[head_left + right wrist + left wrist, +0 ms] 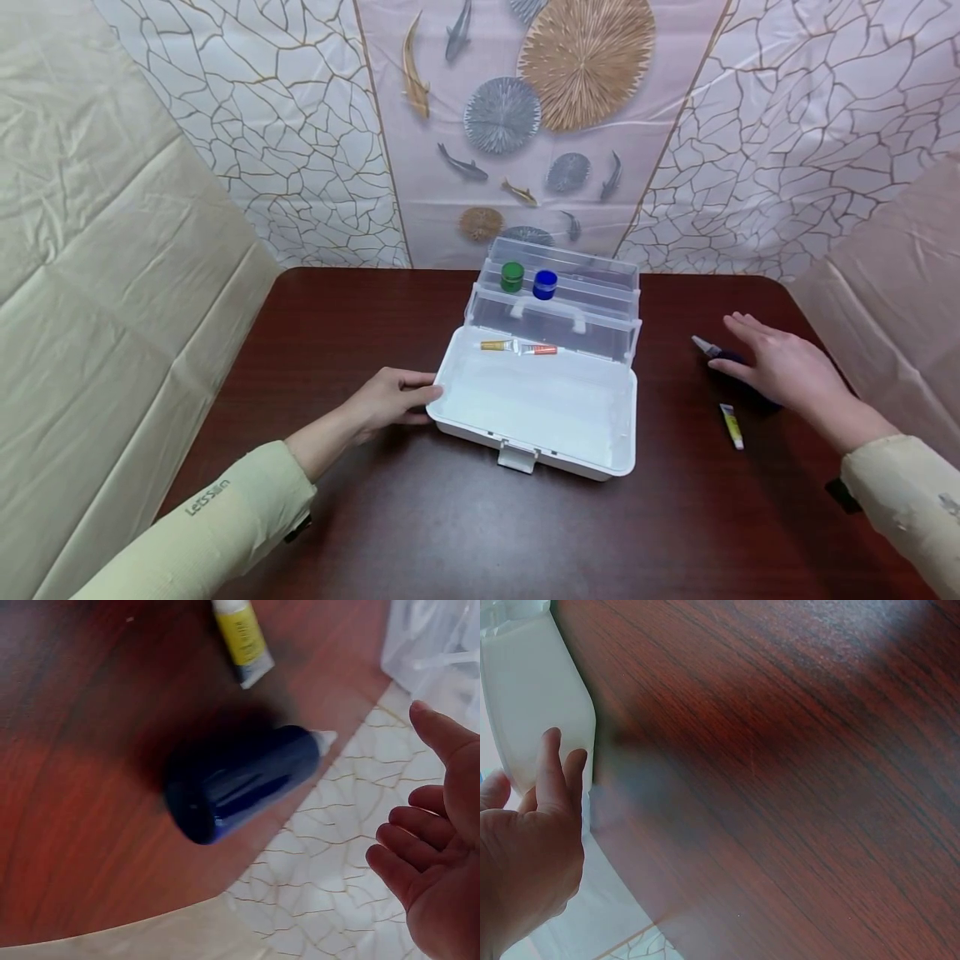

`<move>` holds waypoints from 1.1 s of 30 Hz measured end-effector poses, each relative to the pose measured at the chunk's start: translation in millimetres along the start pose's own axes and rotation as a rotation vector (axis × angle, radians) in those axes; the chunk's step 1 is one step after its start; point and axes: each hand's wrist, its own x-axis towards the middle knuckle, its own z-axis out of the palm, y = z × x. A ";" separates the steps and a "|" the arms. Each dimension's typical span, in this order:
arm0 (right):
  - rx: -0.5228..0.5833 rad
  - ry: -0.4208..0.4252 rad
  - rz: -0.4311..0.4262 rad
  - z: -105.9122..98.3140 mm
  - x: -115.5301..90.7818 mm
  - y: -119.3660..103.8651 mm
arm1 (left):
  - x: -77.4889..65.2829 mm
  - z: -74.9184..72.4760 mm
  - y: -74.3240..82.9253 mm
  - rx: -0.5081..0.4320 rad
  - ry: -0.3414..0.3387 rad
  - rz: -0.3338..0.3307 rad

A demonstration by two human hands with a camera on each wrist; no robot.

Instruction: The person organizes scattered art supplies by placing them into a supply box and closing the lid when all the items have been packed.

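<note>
My left hand (386, 400) holds the left rim of a white plastic box (540, 400), thumb over the edge and fingers along the outer wall (551, 697). The box's clear lid stands raised at the back. Inside the box lie a yellow-labelled tube (495, 345) and an orange-labelled tube (540, 350). My right hand (791, 375), fingers extended, hovers over a dark blue bottle (247, 780) with a pale nozzle, lying on its side. In the right wrist view, that hand is apart from the bottle. Nearby lies another yellow tube (732, 427).
A green jar (512, 277) and a blue jar (545, 285) sit in the raised clear upper section. The brown wooden table (360, 517) is bounded by patterned cloth (300, 125) behind and beige cloth (135, 333) at the sides. A latch (517, 457) hangs at the box's front.
</note>
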 end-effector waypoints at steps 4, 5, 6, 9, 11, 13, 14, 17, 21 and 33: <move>0.000 0.003 -0.003 9.6 -1.3 8.7 | 0.2 0.2 -0.1 -0.003 0.001 -0.002; 0.002 0.006 -0.005 12.0 -1.6 10.7 | 0.2 0.1 -0.1 -0.002 -0.001 -0.002; 0.002 0.005 -0.006 14.2 -1.9 12.6 | 0.4 0.3 -0.1 -0.003 0.001 -0.005; 0.003 -0.014 0.002 20.3 -2.2 17.3 | 0.6 0.4 -0.3 0.004 -0.004 -0.001; 0.001 -0.026 0.009 23.9 -1.9 20.1 | 0.4 0.4 -0.2 0.006 -0.002 -0.001; 0.001 -0.051 0.021 26.9 -1.6 22.2 | 0.3 0.1 -0.1 0.008 0.001 -0.003; 0.001 -0.063 0.025 28.4 -1.5 23.2 | 0.1 0.0 0.0 0.010 0.004 -0.005; 0.004 -0.093 0.036 32.1 -1.5 25.4 | -0.2 -0.1 0.1 0.017 0.008 -0.010; 0.017 -0.135 0.062 35.3 -1.2 27.8 | 0.2 0.3 -0.1 0.019 0.006 -0.009; 0.021 -0.201 0.130 42.2 -2.3 33.0 | 2.0 -0.5 -0.9 0.018 -0.001 -0.003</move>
